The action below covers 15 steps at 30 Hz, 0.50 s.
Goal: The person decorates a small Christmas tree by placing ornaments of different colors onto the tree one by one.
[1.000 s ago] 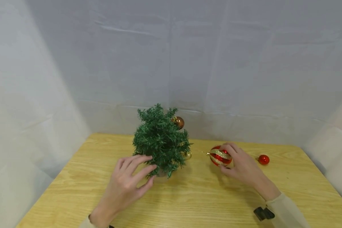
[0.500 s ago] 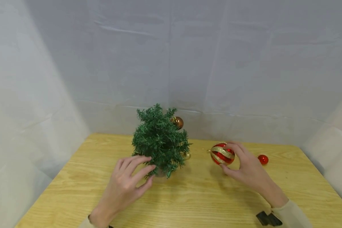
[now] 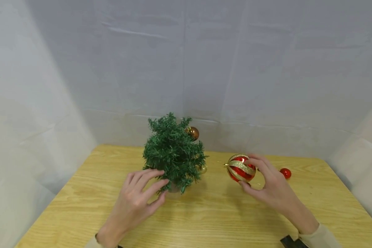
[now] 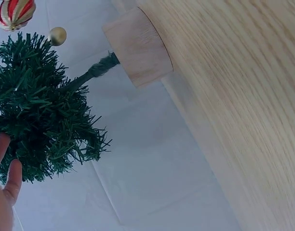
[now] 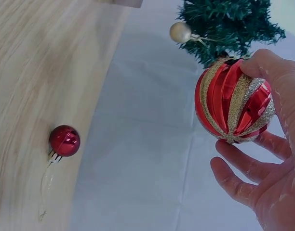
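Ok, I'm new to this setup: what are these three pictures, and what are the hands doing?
No machine here: a person's two bare hands. One picture comes from a head camera, the other two from cameras on each wrist. On the wooden table stands a small green tree on a wooden base, with a brown bauble and a small gold bauble hanging on it. The left hand touches the tree's lower branches. The right hand holds a red-and-gold striped bauble. A small red bauble lies on the table.

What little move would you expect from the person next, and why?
Probably the right hand carries the striped red-and-gold bauble left toward the small tree. It grips the bauble, lifted off the table, while the left hand touches the lower branches, seemingly steadying the tree.
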Each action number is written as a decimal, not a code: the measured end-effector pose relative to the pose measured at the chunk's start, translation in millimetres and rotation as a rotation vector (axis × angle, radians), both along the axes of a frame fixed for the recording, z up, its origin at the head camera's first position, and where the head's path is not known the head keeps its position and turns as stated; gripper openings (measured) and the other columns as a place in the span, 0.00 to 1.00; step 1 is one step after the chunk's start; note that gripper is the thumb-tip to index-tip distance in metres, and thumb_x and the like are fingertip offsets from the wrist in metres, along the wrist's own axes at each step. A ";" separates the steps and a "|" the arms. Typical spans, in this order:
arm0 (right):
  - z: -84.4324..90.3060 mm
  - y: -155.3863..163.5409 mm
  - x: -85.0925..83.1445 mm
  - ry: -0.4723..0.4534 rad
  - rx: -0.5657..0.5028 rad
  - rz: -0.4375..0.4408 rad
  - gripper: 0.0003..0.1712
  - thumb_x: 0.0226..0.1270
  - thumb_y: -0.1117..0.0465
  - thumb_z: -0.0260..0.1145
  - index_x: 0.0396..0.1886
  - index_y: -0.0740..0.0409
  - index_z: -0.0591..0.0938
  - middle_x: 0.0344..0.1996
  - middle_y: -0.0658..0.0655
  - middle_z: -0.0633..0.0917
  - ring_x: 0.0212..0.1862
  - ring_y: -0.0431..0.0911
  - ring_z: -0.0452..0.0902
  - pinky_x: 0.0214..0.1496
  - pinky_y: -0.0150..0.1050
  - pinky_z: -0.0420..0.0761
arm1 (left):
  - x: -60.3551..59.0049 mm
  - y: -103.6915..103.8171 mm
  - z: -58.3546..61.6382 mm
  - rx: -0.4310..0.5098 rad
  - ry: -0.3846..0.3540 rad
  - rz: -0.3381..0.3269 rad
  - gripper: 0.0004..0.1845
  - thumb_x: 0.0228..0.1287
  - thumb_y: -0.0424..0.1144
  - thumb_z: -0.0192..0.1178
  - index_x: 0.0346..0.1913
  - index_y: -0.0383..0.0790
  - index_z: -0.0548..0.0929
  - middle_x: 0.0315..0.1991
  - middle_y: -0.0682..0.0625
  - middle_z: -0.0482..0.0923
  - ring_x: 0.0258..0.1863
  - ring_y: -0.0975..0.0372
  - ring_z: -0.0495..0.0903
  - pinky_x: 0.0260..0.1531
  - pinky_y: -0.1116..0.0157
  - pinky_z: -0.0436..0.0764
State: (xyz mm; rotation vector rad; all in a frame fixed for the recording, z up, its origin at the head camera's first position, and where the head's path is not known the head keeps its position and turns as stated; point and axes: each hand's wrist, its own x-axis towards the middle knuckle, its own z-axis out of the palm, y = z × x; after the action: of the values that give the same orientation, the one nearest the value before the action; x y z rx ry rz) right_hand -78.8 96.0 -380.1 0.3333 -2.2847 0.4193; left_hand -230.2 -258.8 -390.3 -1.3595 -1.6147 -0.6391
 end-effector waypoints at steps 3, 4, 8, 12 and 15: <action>2.8 -3.9 2.6 0.002 -0.029 0.029 0.31 0.69 0.40 0.63 0.58 0.60 0.79 0.62 0.61 0.81 0.56 0.52 0.82 0.58 0.16 0.72 | -0.1 0.0 -0.4 0.002 0.005 0.000 0.17 0.75 0.47 0.53 0.40 0.41 0.89 0.49 0.44 0.87 0.47 0.51 0.84 0.44 0.52 0.79; 3.8 -5.3 3.3 0.002 -0.039 0.037 0.32 0.69 0.38 0.60 0.58 0.60 0.79 0.62 0.61 0.81 0.56 0.52 0.82 0.58 0.16 0.73 | -0.1 0.0 -0.4 0.003 0.005 -0.001 0.17 0.76 0.47 0.53 0.40 0.41 0.89 0.49 0.44 0.87 0.47 0.51 0.84 0.44 0.52 0.79; 7.5 -10.0 5.6 0.016 -0.060 0.056 0.34 0.69 0.37 0.59 0.58 0.61 0.80 0.62 0.61 0.80 0.57 0.50 0.81 0.57 0.18 0.74 | -0.3 0.2 0.1 0.003 0.005 -0.005 0.17 0.76 0.47 0.53 0.41 0.41 0.89 0.49 0.44 0.87 0.47 0.51 0.84 0.44 0.51 0.79; 10.4 -13.9 6.2 0.071 -0.060 0.098 0.32 0.69 0.39 0.61 0.56 0.62 0.80 0.61 0.62 0.81 0.58 0.46 0.80 0.58 0.18 0.74 | -0.3 0.2 0.7 0.003 0.004 -0.008 0.17 0.76 0.47 0.53 0.41 0.41 0.89 0.49 0.44 0.86 0.47 0.51 0.83 0.45 0.51 0.79; 12.6 -17.1 6.4 0.112 -0.056 0.138 0.31 0.69 0.40 0.63 0.55 0.63 0.81 0.61 0.63 0.81 0.59 0.44 0.79 0.59 0.17 0.74 | -0.2 0.1 0.8 0.001 0.002 -0.008 0.17 0.76 0.47 0.53 0.41 0.41 0.89 0.49 0.44 0.86 0.47 0.51 0.83 0.45 0.51 0.79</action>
State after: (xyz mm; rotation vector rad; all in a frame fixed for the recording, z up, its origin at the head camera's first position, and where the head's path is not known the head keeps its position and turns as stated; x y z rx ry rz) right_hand -72.3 78.9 -367.5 0.4759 -2.1441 0.5212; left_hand -230.3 -258.7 -389.5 -1.3659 -1.6075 -0.6431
